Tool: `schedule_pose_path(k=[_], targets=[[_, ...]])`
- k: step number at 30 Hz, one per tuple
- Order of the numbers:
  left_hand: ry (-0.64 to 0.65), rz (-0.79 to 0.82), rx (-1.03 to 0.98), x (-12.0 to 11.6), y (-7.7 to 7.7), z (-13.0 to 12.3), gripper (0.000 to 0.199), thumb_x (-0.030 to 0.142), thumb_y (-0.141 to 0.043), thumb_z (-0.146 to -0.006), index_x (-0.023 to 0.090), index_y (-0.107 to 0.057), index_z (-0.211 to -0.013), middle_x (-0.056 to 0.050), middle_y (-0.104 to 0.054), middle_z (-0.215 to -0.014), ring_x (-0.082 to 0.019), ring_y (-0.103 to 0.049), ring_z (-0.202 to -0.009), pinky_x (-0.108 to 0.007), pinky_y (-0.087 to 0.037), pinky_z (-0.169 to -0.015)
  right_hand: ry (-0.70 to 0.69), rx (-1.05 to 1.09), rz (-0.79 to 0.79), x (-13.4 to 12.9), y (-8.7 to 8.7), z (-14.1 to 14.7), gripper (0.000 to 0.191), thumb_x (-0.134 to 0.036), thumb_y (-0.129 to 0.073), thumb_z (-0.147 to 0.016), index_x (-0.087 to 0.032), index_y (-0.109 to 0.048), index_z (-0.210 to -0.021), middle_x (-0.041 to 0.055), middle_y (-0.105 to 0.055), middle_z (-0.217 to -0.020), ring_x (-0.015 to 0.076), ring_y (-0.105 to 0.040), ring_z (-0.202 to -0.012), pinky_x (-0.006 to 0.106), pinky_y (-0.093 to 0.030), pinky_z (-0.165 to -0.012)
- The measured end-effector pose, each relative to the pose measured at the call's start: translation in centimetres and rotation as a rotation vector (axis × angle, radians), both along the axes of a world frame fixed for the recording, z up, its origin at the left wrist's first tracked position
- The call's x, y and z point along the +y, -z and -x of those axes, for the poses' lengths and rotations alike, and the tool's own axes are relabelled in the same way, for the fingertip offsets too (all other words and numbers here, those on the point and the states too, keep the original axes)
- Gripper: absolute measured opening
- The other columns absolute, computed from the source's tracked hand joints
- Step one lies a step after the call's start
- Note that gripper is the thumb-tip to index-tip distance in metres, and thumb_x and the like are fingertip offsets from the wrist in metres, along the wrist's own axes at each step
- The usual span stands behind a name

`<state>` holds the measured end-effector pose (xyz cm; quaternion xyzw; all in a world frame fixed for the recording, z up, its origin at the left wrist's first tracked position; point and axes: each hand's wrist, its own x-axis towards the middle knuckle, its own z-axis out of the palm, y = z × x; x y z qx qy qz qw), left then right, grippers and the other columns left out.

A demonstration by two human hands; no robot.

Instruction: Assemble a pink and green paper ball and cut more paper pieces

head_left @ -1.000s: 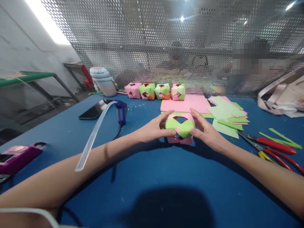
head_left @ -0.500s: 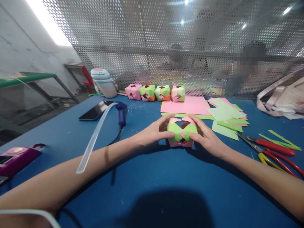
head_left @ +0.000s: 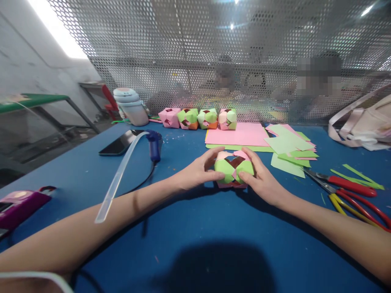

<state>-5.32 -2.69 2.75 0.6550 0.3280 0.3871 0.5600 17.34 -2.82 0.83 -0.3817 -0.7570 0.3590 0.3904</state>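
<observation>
A green and pink folded paper cube (head_left: pixel 227 171) with openings in its faces stands on the blue table (head_left: pixel 195 228), held between both hands. My left hand (head_left: pixel 201 169) grips its left side, thumb on the front and fingers at the top rear. On the right side, my right hand (head_left: pixel 262 179) holds it the same way, its thumb pressing the green front face. Behind it, four similar paper cubes (head_left: pixel 187 118) sit in a row before the perforated metal screen.
Pink sheets (head_left: pixel 236 134), pale green paper pieces (head_left: pixel 288 139), scissors and pliers with red handles (head_left: pixel 354 186) and green strips lie right. Left are a glue gun (head_left: pixel 154 146), a phone (head_left: pixel 117 144), a lidded cup (head_left: pixel 132 108) and a purple device (head_left: pixel 24 205). People show beyond the screen.
My right thumb has slid slightly left across the front of the cube. The whole view has shifted a little; both hands still hold the cube.
</observation>
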Motion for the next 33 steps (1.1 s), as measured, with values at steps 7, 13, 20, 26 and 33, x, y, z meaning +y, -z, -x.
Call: schedule_pose_path(k=[7, 13, 20, 26, 33], targets=[[0.030, 0.005, -0.016, 0.1, 0.4, 0.2, 0.076, 0.028, -0.076, -0.076, 0.024, -0.038, -0.142, -0.012, -0.038, -0.153, -0.030, -0.037, -0.141, -0.048, -0.031, -0.115, 0.024, -0.025, -0.003, -0.2, -0.1, 0.1, 0.070, -0.035, -0.055, -0.087, -0.023, -0.025, -0.150, 0.0119, -0.033, -0.153, 0.0291, -0.042, -0.135, 0.053, -0.035, -0.112], [0.044, -0.032, 0.004, 0.3, 0.7, 0.4, 0.073, 0.027, -0.076, -0.077, 0.024, -0.039, -0.140, -0.012, -0.041, -0.151, -0.030, -0.039, -0.139, -0.047, -0.033, -0.114, 0.039, -0.028, -0.006, -0.2, -0.1, 0.1, 0.071, -0.034, -0.055, -0.086, -0.021, -0.026, -0.149, 0.0130, -0.034, -0.153, 0.0301, -0.040, -0.136, 0.054, -0.033, -0.114], [0.021, -0.038, 0.006, 0.4, 0.9, 0.3, 0.076, 0.026, -0.078, -0.076, 0.023, -0.039, -0.141, -0.012, -0.041, -0.150, -0.030, -0.040, -0.138, -0.046, -0.034, -0.114, 0.015, -0.044, -0.013, -0.3, -0.2, 0.2, 0.075, -0.039, -0.056, -0.087, -0.018, -0.023, -0.151, 0.0134, -0.028, -0.157, 0.0295, -0.032, -0.142, 0.053, -0.027, -0.117], [0.009, -0.030, -0.013, 0.1, 1.0, -0.1, 0.081, 0.030, -0.078, -0.076, 0.023, -0.035, -0.144, -0.013, -0.038, -0.152, -0.031, -0.037, -0.140, -0.047, -0.033, -0.114, 0.001, -0.014, 0.029, -0.5, -0.1, 0.1, 0.070, -0.055, -0.043, -0.095, -0.025, -0.019, -0.154, 0.0068, -0.015, -0.163, 0.0254, -0.014, -0.150, 0.052, -0.013, -0.122], [-0.032, -0.061, 0.068, -0.5, 1.0, -0.5, 0.083, 0.034, -0.077, -0.077, 0.024, -0.032, -0.147, -0.013, -0.038, -0.152, -0.033, -0.041, -0.137, -0.049, -0.036, -0.112, 0.030, 0.000, -0.013, -0.5, 0.6, 0.4, 0.069, -0.059, -0.033, -0.098, -0.023, -0.015, -0.155, 0.0072, -0.015, -0.163, 0.0201, -0.011, -0.151, 0.046, -0.009, -0.123]])
